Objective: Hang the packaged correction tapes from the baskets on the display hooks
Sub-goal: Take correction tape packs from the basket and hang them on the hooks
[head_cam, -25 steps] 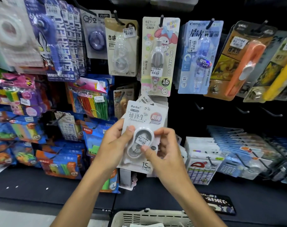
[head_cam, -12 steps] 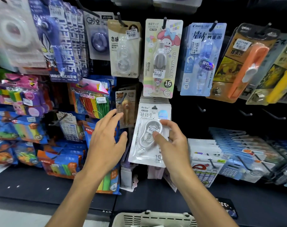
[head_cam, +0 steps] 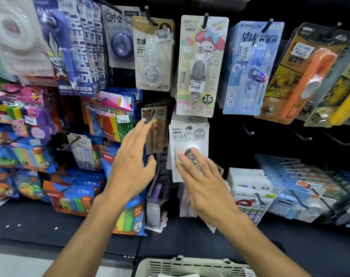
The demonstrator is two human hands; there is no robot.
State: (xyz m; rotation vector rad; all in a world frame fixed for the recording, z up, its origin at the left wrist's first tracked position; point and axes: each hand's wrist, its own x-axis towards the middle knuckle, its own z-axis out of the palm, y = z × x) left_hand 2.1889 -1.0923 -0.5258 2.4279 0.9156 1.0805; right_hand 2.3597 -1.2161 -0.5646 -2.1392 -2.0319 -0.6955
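Far left of the display: colourful packets [head_cam: 20, 120] hang in crowded rows, blurred toward the edge. Above them, a blue "SUPERHERO" card [head_cam: 78, 47] on an upper hook.

Left hand [head_cam: 130, 162]: fingers straight and spread, palm toward the rack, holding nothing. Fingertips lie near a black hook tip [head_cam: 149, 117] with a bear-printed card [head_cam: 156, 128] behind it; contact cannot be judged from this angle.

Centre: white correction tape pack [head_cam: 188, 136] hangs at the front of a stack of like packs, directly under the My Melody pack [head_cam: 202, 64]. Its hook is hidden behind the pack above.

Right hand [head_cam: 206, 184]: open, fingers extended and laid flat on the lower half of the white pack, apparently pressing it back; no grip.

Right of that: bare hooks [head_cam: 248, 130] on the dark panel, white and blue carded items [head_cam: 280, 180] below, a light-blue tape card [head_cam: 252, 66] and orange-handled item [head_cam: 310, 80] above.

Bottom edge: beige basket [head_cam: 190, 266], rim only in view.
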